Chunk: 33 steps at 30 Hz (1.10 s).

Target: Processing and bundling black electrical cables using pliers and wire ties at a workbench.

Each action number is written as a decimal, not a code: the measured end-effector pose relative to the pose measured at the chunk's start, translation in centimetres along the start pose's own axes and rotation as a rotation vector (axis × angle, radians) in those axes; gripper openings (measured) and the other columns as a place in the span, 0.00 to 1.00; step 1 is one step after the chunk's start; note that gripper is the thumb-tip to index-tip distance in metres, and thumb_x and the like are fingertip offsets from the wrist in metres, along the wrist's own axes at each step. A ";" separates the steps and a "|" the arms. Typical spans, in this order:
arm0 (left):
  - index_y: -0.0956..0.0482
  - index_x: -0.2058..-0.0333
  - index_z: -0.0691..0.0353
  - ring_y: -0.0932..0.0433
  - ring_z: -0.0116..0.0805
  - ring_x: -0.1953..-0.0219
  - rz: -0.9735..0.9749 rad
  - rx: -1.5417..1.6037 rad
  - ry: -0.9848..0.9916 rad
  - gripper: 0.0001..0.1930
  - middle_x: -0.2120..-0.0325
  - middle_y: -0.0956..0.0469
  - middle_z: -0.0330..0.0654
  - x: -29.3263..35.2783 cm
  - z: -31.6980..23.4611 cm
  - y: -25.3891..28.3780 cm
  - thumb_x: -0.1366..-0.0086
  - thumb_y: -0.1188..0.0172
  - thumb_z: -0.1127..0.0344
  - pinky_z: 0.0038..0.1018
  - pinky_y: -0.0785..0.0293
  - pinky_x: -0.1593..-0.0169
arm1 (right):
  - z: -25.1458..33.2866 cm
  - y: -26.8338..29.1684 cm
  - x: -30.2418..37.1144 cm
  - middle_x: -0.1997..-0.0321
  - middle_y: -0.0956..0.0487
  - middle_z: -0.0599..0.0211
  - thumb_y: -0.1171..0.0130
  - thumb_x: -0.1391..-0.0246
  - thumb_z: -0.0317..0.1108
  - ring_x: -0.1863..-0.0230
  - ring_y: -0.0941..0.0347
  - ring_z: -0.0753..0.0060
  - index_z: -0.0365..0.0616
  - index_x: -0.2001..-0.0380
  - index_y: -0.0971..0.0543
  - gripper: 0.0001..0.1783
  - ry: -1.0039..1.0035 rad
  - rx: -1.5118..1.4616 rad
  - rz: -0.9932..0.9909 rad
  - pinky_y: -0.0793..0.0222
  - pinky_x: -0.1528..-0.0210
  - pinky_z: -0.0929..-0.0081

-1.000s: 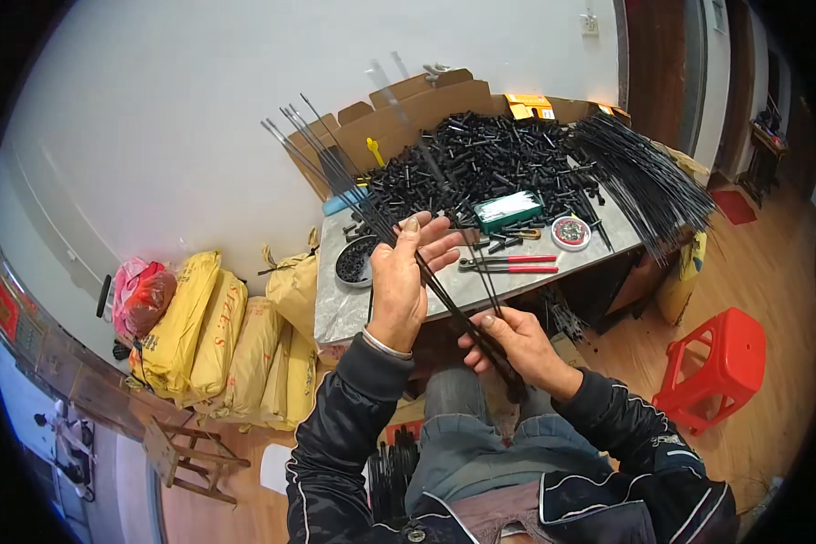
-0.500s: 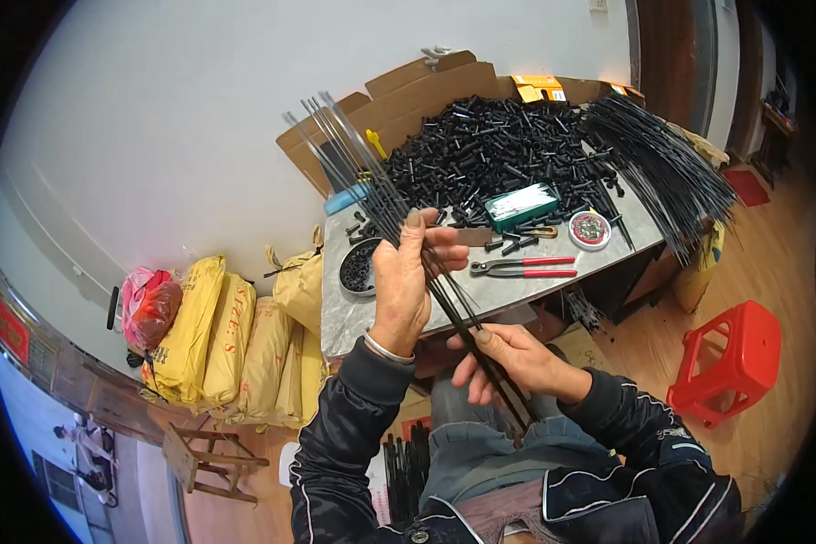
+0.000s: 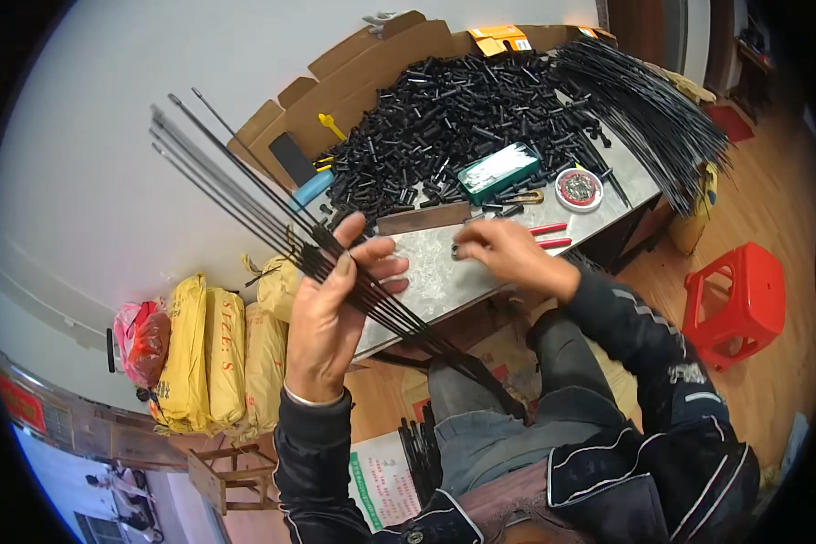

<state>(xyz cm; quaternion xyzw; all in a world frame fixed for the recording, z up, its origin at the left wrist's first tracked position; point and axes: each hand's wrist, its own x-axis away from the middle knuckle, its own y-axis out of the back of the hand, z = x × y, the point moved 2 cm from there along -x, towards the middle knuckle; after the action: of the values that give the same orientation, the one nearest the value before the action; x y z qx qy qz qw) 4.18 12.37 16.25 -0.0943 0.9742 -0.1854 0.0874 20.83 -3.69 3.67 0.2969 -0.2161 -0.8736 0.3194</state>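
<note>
My left hand (image 3: 331, 313) holds a bundle of thin black rods (image 3: 381, 304), the thumb pressed across them. The rods slant from the upper left down toward my lap, and their upper ends spread apart. Over the front of the grey tabletop (image 3: 417, 263), my right hand (image 3: 517, 258) bends its fingers above the red-handled pincers (image 3: 553, 234). It covers their middle; a dark bit shows at the fingertips. Blur hides whether the fingers grip the pincers. Behind lies a heap of short black bolt-like pieces (image 3: 453, 109), with a green box (image 3: 499, 172) before it.
A round dish of small metal parts (image 3: 578, 189) sits at the table's right front. Long black rods (image 3: 648, 113) overhang the right edge. A red stool (image 3: 734, 304) stands on the right floor. Yellow sacks (image 3: 218, 354) lean by the left wall. Black rods (image 3: 419, 453) lie beside my lap.
My right hand has left the rods and moved up over the pincers. My left hand still holds the bundle, now farther left and tilted more. The view has shifted.
</note>
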 end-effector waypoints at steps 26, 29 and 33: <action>0.28 0.70 0.69 0.19 0.60 0.65 0.291 -0.086 0.209 0.09 0.72 0.20 0.58 2.1 0.0 0.2 0.35 0.44 0.68 0.51 0.22 0.58 | 8.2 -1.6 -5.8 0.43 0.25 0.56 0.29 0.57 0.37 0.40 0.31 0.64 0.39 0.39 0.33 0.41 0.335 -0.572 0.910 0.37 0.38 0.70; 0.27 0.68 0.71 0.20 0.65 0.64 0.394 0.153 0.150 0.06 0.72 0.21 0.61 3.5 -0.6 0.7 0.34 0.49 0.73 0.58 0.24 0.58 | 7.9 -2.7 -4.9 0.58 0.20 0.59 0.31 0.56 0.34 0.53 0.25 0.66 0.40 0.52 0.24 0.25 0.196 -0.448 0.896 0.32 0.51 0.67; 0.25 0.62 0.69 0.21 0.63 0.59 0.572 0.182 -0.001 0.09 0.68 0.20 0.61 3.6 0.8 1.2 0.30 0.51 0.69 0.57 0.26 0.52 | 4.3 -2.5 -9.0 0.65 0.21 0.63 0.34 0.58 0.32 0.60 0.25 0.59 0.46 0.62 0.22 0.16 0.586 0.023 0.335 0.33 0.59 0.65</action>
<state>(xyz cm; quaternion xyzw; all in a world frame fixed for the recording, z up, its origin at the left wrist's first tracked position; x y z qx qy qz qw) 0.69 12.46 14.60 0.1921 0.9406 -0.2396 0.1448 22.49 5.08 8.84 0.4995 -0.1710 -0.6837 0.5038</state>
